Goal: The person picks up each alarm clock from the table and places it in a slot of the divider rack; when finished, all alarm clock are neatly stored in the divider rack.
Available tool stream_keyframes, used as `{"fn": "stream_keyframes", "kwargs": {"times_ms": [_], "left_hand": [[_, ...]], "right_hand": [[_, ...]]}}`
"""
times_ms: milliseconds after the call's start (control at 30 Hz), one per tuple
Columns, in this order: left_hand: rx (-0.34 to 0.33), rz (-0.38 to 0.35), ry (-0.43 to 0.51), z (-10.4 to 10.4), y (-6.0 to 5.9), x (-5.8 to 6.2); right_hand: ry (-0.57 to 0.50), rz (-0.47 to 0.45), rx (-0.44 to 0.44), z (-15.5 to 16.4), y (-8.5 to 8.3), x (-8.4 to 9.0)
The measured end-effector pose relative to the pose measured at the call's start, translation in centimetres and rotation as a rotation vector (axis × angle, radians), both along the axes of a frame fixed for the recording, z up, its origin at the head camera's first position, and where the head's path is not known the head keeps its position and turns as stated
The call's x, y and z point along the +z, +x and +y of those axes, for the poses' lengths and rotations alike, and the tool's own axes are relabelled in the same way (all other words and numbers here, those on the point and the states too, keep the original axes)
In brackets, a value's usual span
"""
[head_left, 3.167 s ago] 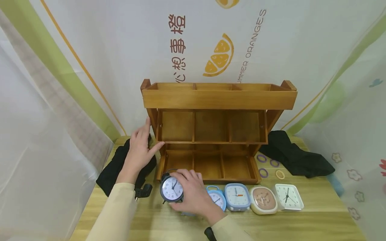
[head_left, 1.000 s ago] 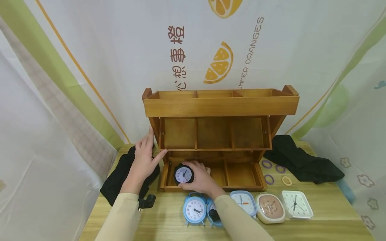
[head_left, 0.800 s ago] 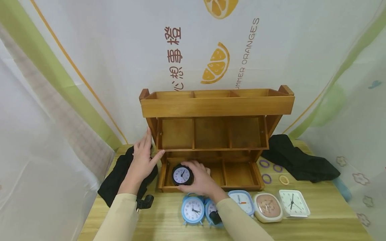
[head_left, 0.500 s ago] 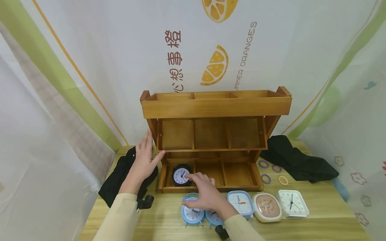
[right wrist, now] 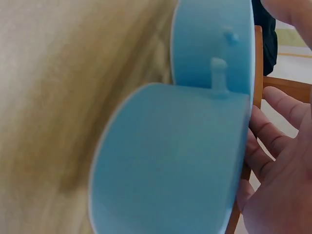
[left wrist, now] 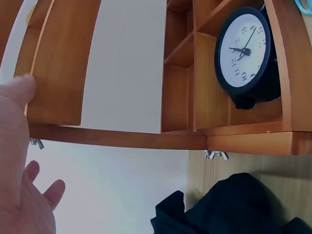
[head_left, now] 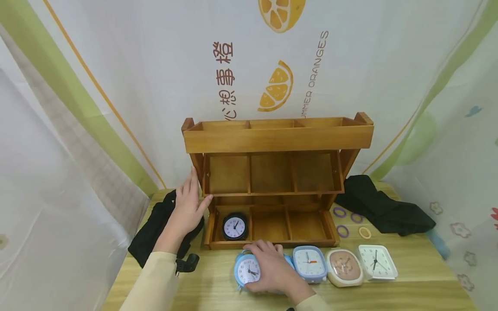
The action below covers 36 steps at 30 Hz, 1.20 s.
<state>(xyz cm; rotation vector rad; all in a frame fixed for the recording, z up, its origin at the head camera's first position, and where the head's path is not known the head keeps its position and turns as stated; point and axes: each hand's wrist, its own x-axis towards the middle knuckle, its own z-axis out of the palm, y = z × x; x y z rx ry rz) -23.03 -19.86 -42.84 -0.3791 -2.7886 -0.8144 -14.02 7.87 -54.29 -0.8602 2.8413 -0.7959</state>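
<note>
My right hand (head_left: 272,265) grips a light blue twin-bell alarm clock (head_left: 246,270), fingers over its top and thumb low on its front. In the right wrist view plain blue clock bodies (right wrist: 170,156) fill the middle, faces hidden, with curled fingers (right wrist: 265,129) along their edge. My left hand (head_left: 186,211) rests against the left side of the tiered wooden rack (head_left: 278,140), fingers straight and thumb at the middle tray's corner. A black alarm clock (head_left: 234,226) stands in the bottom tray's left compartment, face outward; the left wrist view also shows this black clock (left wrist: 246,53).
Right of my right hand stand a blue square clock (head_left: 310,264), a cream clock (head_left: 345,267) and a white square clock (head_left: 376,262). Purple rings and a yellow ring (head_left: 365,233) lie by black cloth (head_left: 385,209). More black cloth (head_left: 155,224) lies at left.
The black clock moved from the table into the bottom tray's left compartment and was let go. My right hand came back down to the light blue clock. My left hand stayed at the rack.
</note>
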Motion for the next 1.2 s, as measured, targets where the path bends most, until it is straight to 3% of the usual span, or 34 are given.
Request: {"fn": "stream_keyframes", "kwargs": {"times_ms": [200, 633, 833, 967, 1200], "left_hand": [[-0.008, 0.03, 0.011, 0.3, 0.2, 0.3], [0.04, 0.082, 0.039, 0.2, 0.1, -0.5], [0.037, 0.122, 0.035, 0.2, 0.0, -0.8], [0.035, 0.121, 0.028, 0.0, -0.1, -0.9], [0.042, 0.121, 0.036, -0.2, -0.1, -1.1]], "right_hand": [[0.022, -0.019, -0.012, -0.4, 0.2, -0.2], [-0.006, -0.047, -0.005, -0.3, 0.4, -0.8], [-0.032, 0.0, 0.002, -0.3, 0.4, -1.0], [-0.058, 0.015, 0.002, -0.3, 0.5, -0.4], [-0.171, 0.027, -0.004, 0.4, 0.3, 2.4]]}}
